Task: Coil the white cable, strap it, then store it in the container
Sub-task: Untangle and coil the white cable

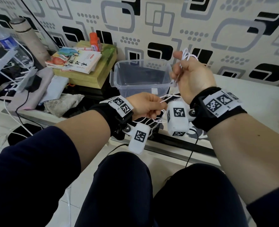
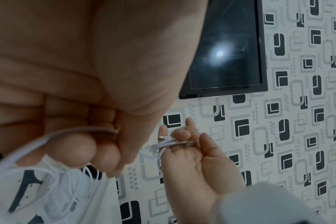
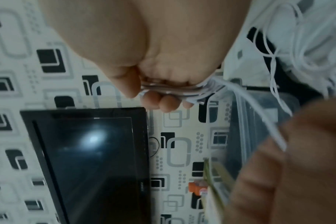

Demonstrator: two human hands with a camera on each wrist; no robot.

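A thin white cable (image 1: 185, 54) is looped several times round the fingers of my raised right hand (image 1: 187, 69), held above the right rim of a clear plastic container (image 1: 119, 74). The right wrist view shows the loops (image 3: 182, 89) bunched under my thumb and curled fingers. Loose strands (image 1: 166, 96) run down to my left hand (image 1: 149, 106), which pinches the cable (image 2: 54, 133) between thumb and curled fingers, just in front of the container. More slack hangs below both wrists. No strap is visible.
Books (image 1: 79, 60) with an orange bottle (image 1: 95, 40) on top lie left of the container. Farther left are a tall flask (image 1: 27, 38), a water bottle (image 1: 3, 38) and other cables. A dark screen (image 3: 92, 159) hangs on the patterned wall. My knees are below.
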